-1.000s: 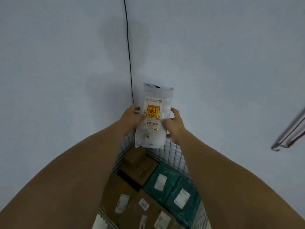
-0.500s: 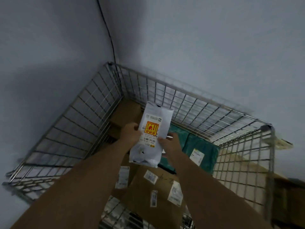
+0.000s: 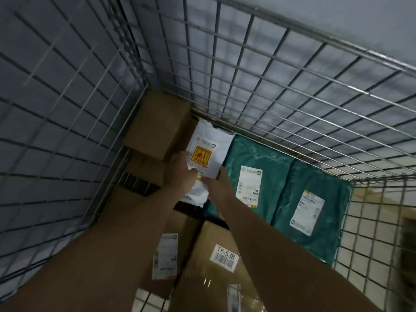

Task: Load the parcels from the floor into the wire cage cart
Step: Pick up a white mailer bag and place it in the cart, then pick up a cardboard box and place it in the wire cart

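To the left of the left hand, the side mesh of the wire cage cart (image 3: 67,136) rises close and steep, so nothing can swing out that way. Just beyond that hand a cardboard box (image 3: 157,129) sits stacked in the far corner, and its right edge forms one side of a narrow slot. The left hand (image 3: 182,174) grips the left edge of the white poly mailer (image 3: 210,140), fingers curled round the crumpled lower part. The right hand (image 3: 219,185) pinches the lower right edge. This two-handed hold looks meant to keep the limp bag flat and steer it lengthwise. The mailer is down inside the cart with its far end at the back mesh, above the gap between the box and the nearer teal poly mailer (image 3: 267,167) – whether it already rests there, I cannot tell. To the right of the right hand that teal mailer and a second teal poly mailer (image 3: 333,199) lie flat side by side, reaching the right-hand mesh – open room remains only upward. Under the forearms lies a box labelled T6-538 (image 3: 209,280).
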Demonstrator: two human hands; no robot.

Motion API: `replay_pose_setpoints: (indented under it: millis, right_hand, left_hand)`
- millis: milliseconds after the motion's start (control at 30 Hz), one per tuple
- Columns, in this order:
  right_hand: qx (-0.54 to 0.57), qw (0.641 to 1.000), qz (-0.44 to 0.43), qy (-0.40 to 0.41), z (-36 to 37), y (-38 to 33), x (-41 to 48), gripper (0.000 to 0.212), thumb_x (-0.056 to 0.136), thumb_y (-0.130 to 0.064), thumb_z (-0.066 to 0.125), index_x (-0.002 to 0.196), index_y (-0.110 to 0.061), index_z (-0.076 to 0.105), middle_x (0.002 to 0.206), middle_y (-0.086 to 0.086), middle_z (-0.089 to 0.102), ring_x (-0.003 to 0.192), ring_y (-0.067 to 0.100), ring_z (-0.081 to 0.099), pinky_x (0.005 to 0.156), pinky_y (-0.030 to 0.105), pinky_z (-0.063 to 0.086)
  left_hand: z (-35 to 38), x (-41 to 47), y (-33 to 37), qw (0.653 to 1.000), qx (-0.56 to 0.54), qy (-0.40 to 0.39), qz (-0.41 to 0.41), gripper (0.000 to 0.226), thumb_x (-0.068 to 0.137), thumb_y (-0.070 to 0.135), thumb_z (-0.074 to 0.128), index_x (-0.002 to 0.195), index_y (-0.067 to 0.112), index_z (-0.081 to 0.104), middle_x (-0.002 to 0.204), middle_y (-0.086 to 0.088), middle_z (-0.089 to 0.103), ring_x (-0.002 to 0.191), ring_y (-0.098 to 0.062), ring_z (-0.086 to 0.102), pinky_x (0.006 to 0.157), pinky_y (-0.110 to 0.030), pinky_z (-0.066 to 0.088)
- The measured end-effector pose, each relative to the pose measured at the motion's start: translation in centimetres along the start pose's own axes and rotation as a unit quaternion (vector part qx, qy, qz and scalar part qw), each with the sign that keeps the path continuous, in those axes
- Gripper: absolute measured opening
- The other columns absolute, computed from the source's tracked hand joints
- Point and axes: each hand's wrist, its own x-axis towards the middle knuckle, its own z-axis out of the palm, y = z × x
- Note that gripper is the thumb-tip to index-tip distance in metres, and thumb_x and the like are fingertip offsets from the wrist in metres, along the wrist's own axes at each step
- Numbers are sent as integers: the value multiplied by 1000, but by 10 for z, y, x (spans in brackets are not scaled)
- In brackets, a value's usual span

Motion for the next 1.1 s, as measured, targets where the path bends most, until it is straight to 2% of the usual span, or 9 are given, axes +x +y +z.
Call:
replay_pose_setpoints:
  millis: [133, 233, 433, 533, 633, 700, 767, 867, 1100]
  right_hand:
    - [-11, 1000, 14, -20, 12, -4, 21, 87, 86, -18, 69, 161, -31, 26, 157, 4, 45, 136, 31, 51, 110, 55, 45]
    - [-33, 999, 17, -36, 13, -2, 28, 90, 91, -7, 66, 162, -35, 18, 164, 4, 36, 143, 32, 43, 111, 44, 42]
    - [-181, 982, -37, -29, -2, -9, 14, 73, 98, -9, 55, 162, -27, 26, 160, 4, 43, 142, 30, 46, 114, 39, 39]
    - [-377, 921, -93, -17, -28, -24, -8, 59, 105, -32, 43, 162, -29, 25, 164, 2, 37, 144, 29, 44, 116, 43, 38]
    - [-560, 818, -128, -20, -64, -55, -39, 59, 109, -46, 29, 163, -23, 21, 171, 1, 17, 156, 24, 20, 127, 47, 15]
    - [-609, 779, -148, -14, -88, -85, -68, 60, 110, -49, 24, 164, -23, 19, 172, 1, 11, 158, 23, 11, 128, 48, 6]
    - [-634, 756, -162, -6, -111, -119, -102, 61, 110, -49, 22, 164, -22, 16, 173, 0, 7, 159, 21, 6, 128, 48, 2]
    - [-649, 733, -203, 29, -148, -178, -165, 62, 109, -49, 22, 164, -22, 15, 173, -1, 5, 159, 21, 5, 128, 47, 1]
    - [-618, 706, -307, 155, -246, -320, -375, 63, 109, -52, 19, 165, -24, 15, 173, -3, 5, 159, 19, 4, 128, 46, -1]
  left_hand:
    - [12, 18, -13, 993, 97, -38, 51, 58, 97, 14, 62, 151, 12, 43, 164, -12, 20, 147, -34, 31, 117, -46, 38]
    - [12, 24, -21, 978, 182, -51, 92, 69, 103, 17, 55, 162, 10, 20, 171, -4, -4, 157, -26, 8, 125, -40, 24]
    - [1, 3, -19, 953, 271, -83, 112, 70, 106, 28, 51, 163, 9, 14, 172, -5, 2, 158, -23, 4, 128, -40, 14]
    - [-8, -14, -5, 931, 324, -100, 136, 66, 108, 33, 44, 163, 8, 16, 172, -8, 9, 158, -26, 7, 128, -39, 11]
    - [-26, -39, 25, 909, 374, -94, 161, 60, 109, 38, 36, 162, 11, 24, 171, -8, 15, 158, -26, 10, 127, -42, 13]
    - [-44, -61, 58, 892, 409, -82, 174, 62, 109, 45, 24, 162, 13, 26, 171, -7, 15, 158, -26, 10, 127, -43, 12]
    - [-68, -88, 104, 880, 433, -66, 185, 74, 102, 51, 4, 162, 14, 25, 172, -5, 13, 158, -25, 11, 126, -41, 10]
    - [-112, -141, 186, 879, 438, -33, 185, 62, 110, 46, 13, 163, 15, 18, 172, -4, 8, 158, -25, 9, 126, -41, 6]
    - [-203, -301, 360, 849, 452, 90, 258, 63, 110, 48, 17, 165, 18, 14, 173, -2, 2, 159, -22, -1, 128, -44, -3]
